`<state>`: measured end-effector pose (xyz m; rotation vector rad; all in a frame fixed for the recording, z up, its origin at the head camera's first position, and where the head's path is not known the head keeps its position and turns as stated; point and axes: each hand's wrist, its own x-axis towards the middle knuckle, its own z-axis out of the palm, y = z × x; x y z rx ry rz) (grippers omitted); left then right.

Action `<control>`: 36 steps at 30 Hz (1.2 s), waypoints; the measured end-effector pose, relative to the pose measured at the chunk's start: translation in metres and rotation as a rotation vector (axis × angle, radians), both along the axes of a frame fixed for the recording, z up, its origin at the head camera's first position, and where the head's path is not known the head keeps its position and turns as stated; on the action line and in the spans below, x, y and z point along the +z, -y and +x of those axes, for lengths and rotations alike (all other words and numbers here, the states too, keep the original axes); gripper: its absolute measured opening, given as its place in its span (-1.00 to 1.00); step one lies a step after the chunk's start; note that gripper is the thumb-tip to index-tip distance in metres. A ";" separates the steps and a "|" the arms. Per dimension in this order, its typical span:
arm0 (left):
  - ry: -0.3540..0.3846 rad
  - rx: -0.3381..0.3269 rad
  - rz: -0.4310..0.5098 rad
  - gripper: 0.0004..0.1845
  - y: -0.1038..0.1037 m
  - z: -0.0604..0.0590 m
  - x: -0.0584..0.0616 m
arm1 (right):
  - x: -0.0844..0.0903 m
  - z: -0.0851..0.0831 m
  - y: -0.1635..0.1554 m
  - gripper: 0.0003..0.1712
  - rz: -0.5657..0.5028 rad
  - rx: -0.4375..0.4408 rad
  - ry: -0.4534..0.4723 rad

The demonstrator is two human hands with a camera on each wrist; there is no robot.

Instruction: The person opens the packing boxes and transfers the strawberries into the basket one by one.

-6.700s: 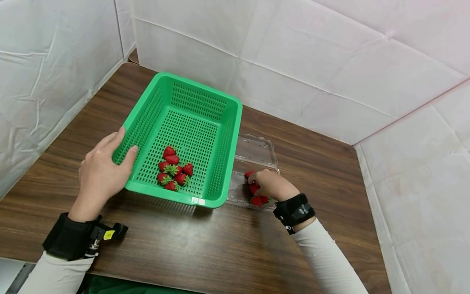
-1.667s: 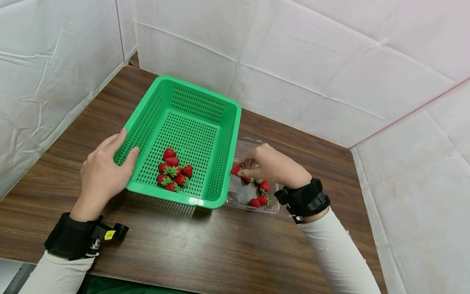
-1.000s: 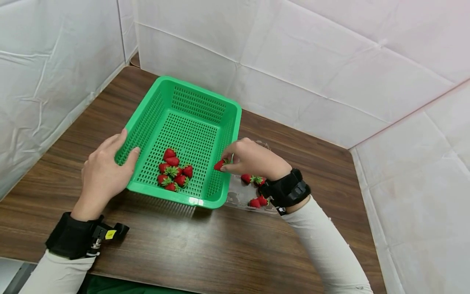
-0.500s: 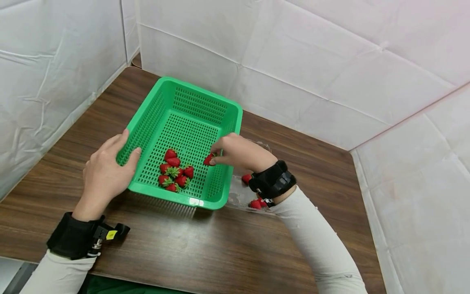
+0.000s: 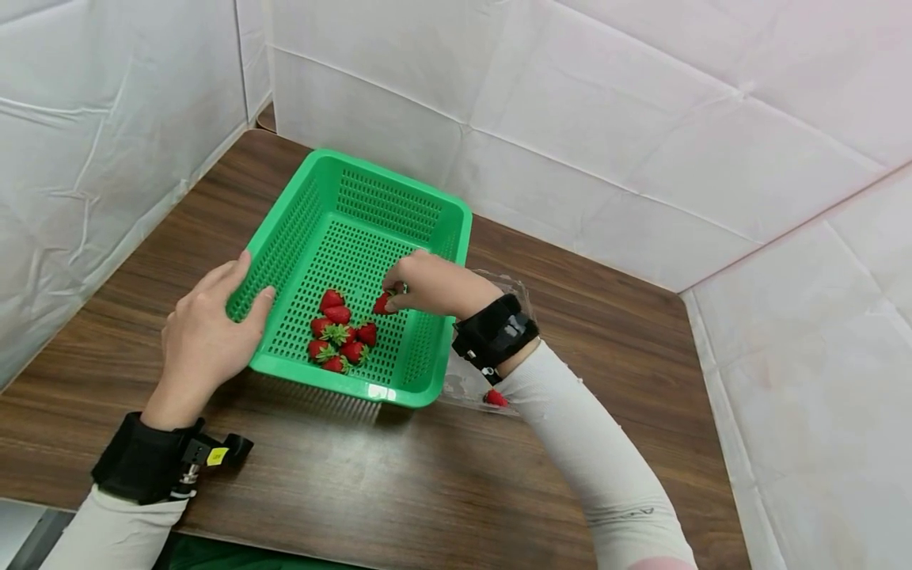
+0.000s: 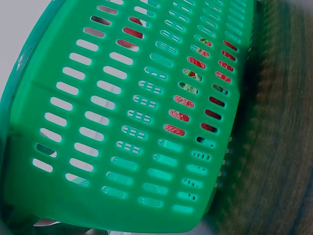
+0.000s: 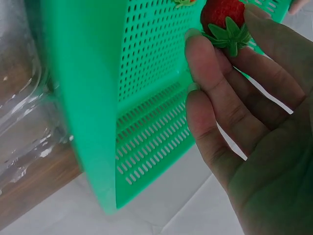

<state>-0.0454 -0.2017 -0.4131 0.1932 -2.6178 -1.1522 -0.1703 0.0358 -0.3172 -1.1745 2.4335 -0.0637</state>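
Observation:
My left hand [image 5: 210, 336] grips the left side of a green perforated plastic basket [image 5: 388, 199], thumb over the rim on the inside. Several red strawberries [image 5: 336, 315] with green leaves lie clustered in the near part of the basket. My right hand [image 5: 442, 286] reaches in over the right rim and pinches one strawberry [image 5: 382, 304] above the basket floor, right of the cluster. In the right wrist view that strawberry [image 7: 222, 17] sits between thumb and fingertips, leaves toward the palm. Through the basket's slots, the left wrist view shows red fruit.
A clear plastic clamshell box [image 5: 459, 384] lies right of the basket, partly hidden by the basket and my right forearm. One strawberry [image 5: 495, 398] shows in its near end. Both stand on a brown wood-grain table [image 5: 627, 348], with white sheeted walls [image 5: 556, 142] behind and at the sides.
My right hand has picked a strawberry out of the clear box and carried it left over the rim into the basket. My left hand has kept its hold on the basket.

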 end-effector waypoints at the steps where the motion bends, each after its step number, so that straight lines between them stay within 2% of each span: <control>1: 0.001 0.000 -0.001 -0.38 0.000 0.000 0.000 | -0.001 -0.001 0.002 -0.80 0.006 0.003 0.002; 10: -0.008 0.009 -0.001 -0.38 0.000 -0.001 -0.001 | -0.010 -0.005 0.015 -0.78 0.019 0.031 0.015; 15: -0.018 0.010 0.004 -0.39 -0.001 -0.001 -0.001 | -0.016 -0.006 0.022 -0.91 0.033 0.029 0.024; 19: -0.025 0.014 -0.002 -0.39 -0.001 -0.001 -0.001 | -0.019 -0.006 0.027 -0.56 0.029 0.029 0.026; 22: -0.028 0.015 -0.005 -0.39 -0.001 -0.001 -0.001 | -0.019 -0.005 0.032 -0.39 0.037 0.029 0.027; 36: -0.021 0.004 0.003 -0.38 0.001 -0.002 -0.004 | -0.029 -0.005 0.050 -0.36 0.167 0.034 0.018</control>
